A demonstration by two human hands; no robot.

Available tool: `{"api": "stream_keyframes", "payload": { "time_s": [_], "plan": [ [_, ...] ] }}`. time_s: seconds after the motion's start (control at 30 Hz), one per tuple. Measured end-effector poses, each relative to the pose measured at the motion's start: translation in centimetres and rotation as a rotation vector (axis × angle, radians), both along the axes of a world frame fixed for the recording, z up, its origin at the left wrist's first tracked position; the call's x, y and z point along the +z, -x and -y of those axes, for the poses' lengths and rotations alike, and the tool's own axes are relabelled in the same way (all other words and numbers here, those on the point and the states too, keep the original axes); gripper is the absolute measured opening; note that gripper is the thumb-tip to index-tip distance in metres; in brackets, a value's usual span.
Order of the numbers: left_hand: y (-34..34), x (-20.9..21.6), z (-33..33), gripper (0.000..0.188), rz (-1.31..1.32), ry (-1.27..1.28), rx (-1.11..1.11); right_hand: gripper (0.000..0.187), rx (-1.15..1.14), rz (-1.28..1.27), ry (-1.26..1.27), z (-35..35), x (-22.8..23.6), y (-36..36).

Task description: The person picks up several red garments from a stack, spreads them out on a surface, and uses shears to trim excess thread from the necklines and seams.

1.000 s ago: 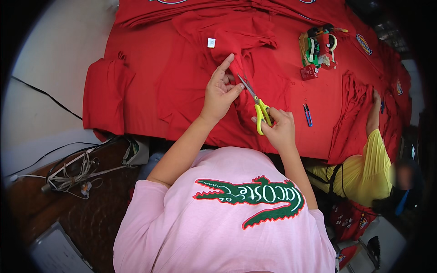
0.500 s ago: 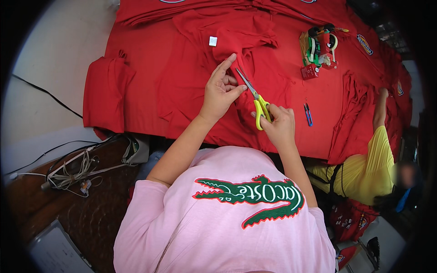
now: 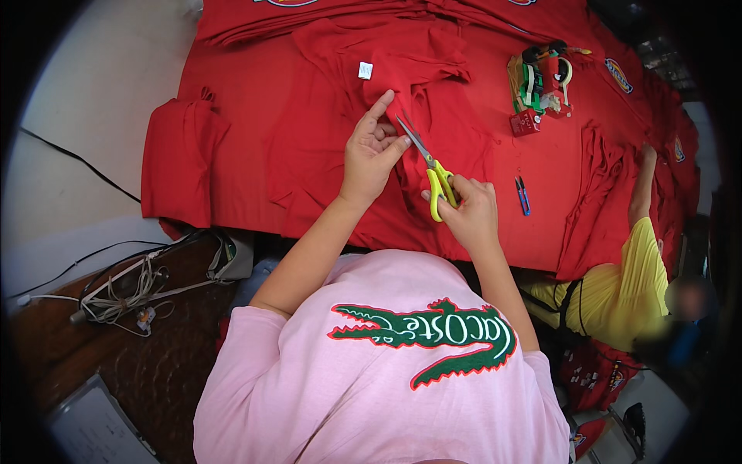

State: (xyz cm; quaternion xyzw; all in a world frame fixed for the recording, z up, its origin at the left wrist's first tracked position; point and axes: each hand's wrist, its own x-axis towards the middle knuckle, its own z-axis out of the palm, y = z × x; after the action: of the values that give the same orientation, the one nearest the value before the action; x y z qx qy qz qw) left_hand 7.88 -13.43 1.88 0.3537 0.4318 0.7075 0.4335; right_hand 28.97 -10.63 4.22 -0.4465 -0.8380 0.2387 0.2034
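A red garment (image 3: 317, 143) lies spread and rumpled on the table, with a small white label (image 3: 365, 71) facing up beyond my hands. My left hand (image 3: 372, 153) is on this garment, its index finger stretched away from me and its other fingers curled in against the cloth. In my right hand (image 3: 473, 213) are scissors with yellow handles (image 3: 439, 187), thumb and fingers in the loops. Their narrow blades point away and to the left, slightly parted, beside my left thumb. Exactly what lies between the blades is hard to make out.
Blue-handled thread snips (image 3: 523, 196) lie right of the scissors. Farther back stands a holder with tape rolls (image 3: 532, 85) and a small red box (image 3: 525, 122). Folded red garments (image 3: 176, 162) sit at the left. A co-worker in yellow (image 3: 618, 290) reaches in from the right.
The scissors and my right hand have shifted slightly left. My left thumb has drawn back a little toward the left, and the white label has moved a touch to the right.
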Motion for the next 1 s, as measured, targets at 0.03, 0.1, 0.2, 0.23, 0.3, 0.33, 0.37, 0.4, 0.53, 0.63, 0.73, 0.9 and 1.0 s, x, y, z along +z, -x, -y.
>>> {"api": "stream_keyframes", "payload": {
  "time_s": [0.03,0.1,0.2,0.23,0.3,0.33,0.37,0.4,0.53,0.63,0.73,0.9,1.0],
  "plan": [
    [-0.1,0.0,0.1,0.076,0.014,-0.005,-0.009,0.041,0.002,0.004,0.005,-0.1,0.1,0.1],
    [-0.1,0.2,0.2,0.078,0.026,-0.018,-0.02,0.041,0.007,0.002,0.012,-0.1,0.2,0.3],
    [0.1,0.3,0.3,0.079,0.016,-0.027,-0.016,0.04,0.007,-0.017,0.044,-0.1,0.0,0.3],
    [0.2,0.2,0.3,0.078,0.011,-0.023,-0.013,0.041,0.006,-0.026,0.058,0.0,-0.1,0.3],
    [0.3,0.4,0.2,0.075,-0.011,-0.018,0.013,0.04,0.002,-0.034,0.101,-0.1,-1.1,0.0],
    [0.2,0.6,0.1,0.073,-0.028,-0.016,0.036,0.04,0.0,-0.038,0.122,-0.1,-1.4,-0.1],
    [0.1,0.7,0.1,0.071,-0.044,-0.014,0.058,0.04,0.002,-0.054,0.124,0.0,-1.6,-0.1],
    [0.0,0.7,-0.1,0.069,-0.017,-0.005,0.091,0.041,0.003,-0.069,0.125,0.0,-1.7,-0.1],
    [0.2,0.7,-0.4,0.062,0.038,0.018,0.114,0.042,-0.005,-0.061,0.0,0.3,-0.6,0.4],
    [0.1,0.7,-0.3,0.063,0.033,0.004,0.082,0.044,0.009,-0.033,-0.037,-0.1,-0.2,0.6],
    [0.0,0.6,-0.2,0.067,0.04,-0.007,0.057,0.045,0.004,-0.025,-0.039,-0.1,0.4,1.0],
    [0.2,0.5,-0.1,0.07,0.046,-0.029,0.04,0.041,0.004,-0.011,-0.039,-0.3,-0.1,1.0],
    [0.4,0.8,0.0,0.07,0.048,-0.029,0.042,0.038,0.019,-0.027,0.015,-0.4,-0.9,0.5]
  ]
}}
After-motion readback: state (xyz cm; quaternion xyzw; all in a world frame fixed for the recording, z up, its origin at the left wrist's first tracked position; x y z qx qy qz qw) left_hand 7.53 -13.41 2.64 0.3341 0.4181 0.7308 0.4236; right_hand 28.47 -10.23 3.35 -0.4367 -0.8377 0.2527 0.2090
